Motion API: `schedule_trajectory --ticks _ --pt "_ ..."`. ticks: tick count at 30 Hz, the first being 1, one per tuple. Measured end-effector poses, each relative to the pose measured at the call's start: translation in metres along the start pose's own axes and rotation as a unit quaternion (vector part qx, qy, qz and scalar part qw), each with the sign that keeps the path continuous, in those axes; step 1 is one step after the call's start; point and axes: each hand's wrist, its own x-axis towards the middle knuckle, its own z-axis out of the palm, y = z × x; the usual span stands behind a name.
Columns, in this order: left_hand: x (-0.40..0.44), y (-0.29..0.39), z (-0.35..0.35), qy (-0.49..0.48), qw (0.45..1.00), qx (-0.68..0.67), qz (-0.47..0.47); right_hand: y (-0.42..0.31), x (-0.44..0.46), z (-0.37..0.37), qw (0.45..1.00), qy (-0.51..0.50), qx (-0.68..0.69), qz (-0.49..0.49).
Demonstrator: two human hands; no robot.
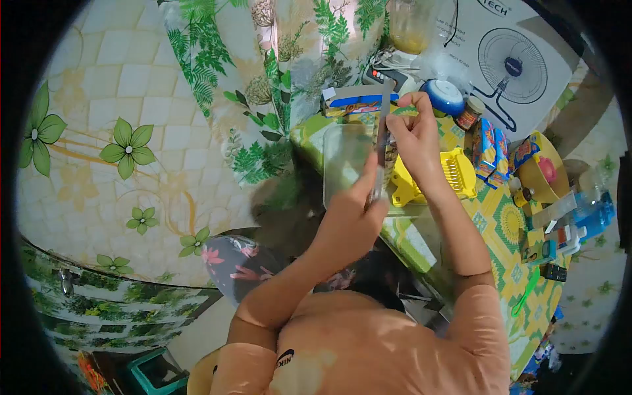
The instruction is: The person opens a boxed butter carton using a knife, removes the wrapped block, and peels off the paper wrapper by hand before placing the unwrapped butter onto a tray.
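Note:
My left hand point(355, 217) is closed around the lower end of a knife point(384, 108), whose long grey blade points away from me. Close beside the blade, my right hand point(416, 135) has its fingers pinched together; what lies between them is too small to make out. Under the left hand and knife is a clear plastic container point(343, 155) at the table's near edge. A yellow plastic slotted tool point(461, 172), like a slicer frame, sits just below my right wrist. Some brownish bits show between the knife and this yellow piece, partly hidden.
Behind the hands are a blue-edged box point(359, 105), a blue-and-white bowl point(444, 97) and a small jar point(470, 113). Blue packets point(488, 153) and a yellow bowl point(545, 168) stand right. A fan carton point(507, 59) leans at the back. A green patterned cloth point(510, 224) covers the table.

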Motion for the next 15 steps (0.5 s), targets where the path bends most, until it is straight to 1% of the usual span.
schedule_trajectory --ticks 2,3,6,8,11,12,14,15 --pt "-0.025 0.001 0.004 0.003 0.998 -0.062 0.007 -0.005 0.004 -0.005 1.000 0.002 -0.002 0.004" --pt "-0.022 0.000 0.003 0.010 0.999 -0.025 0.024 -0.005 0.003 -0.005 1.000 0.003 0.000 0.009" --pt "-0.006 -0.009 -0.001 0.029 0.994 0.077 0.071 0.003 -0.004 0.006 0.998 -0.009 -0.055 -0.039" --pt "0.014 -0.011 -0.003 0.034 0.982 0.135 0.125 0.006 0.000 0.004 0.999 -0.009 -0.035 -0.025" --pt "0.001 0.003 0.007 0.008 0.999 0.029 -0.033 0.001 0.003 -0.001 1.000 0.001 0.004 -0.009" --pt "-0.007 0.002 0.009 0.003 0.999 0.001 -0.035 0.001 0.003 -0.002 1.000 0.005 0.022 -0.002" --pt "-0.022 -0.002 0.009 -0.005 0.998 -0.052 -0.047 -0.001 0.004 -0.001 1.000 0.003 -0.005 -0.019" --pt "-0.018 -0.004 0.010 0.015 1.000 -0.006 0.000 0.000 0.001 0.001 1.000 0.001 -0.017 -0.024"
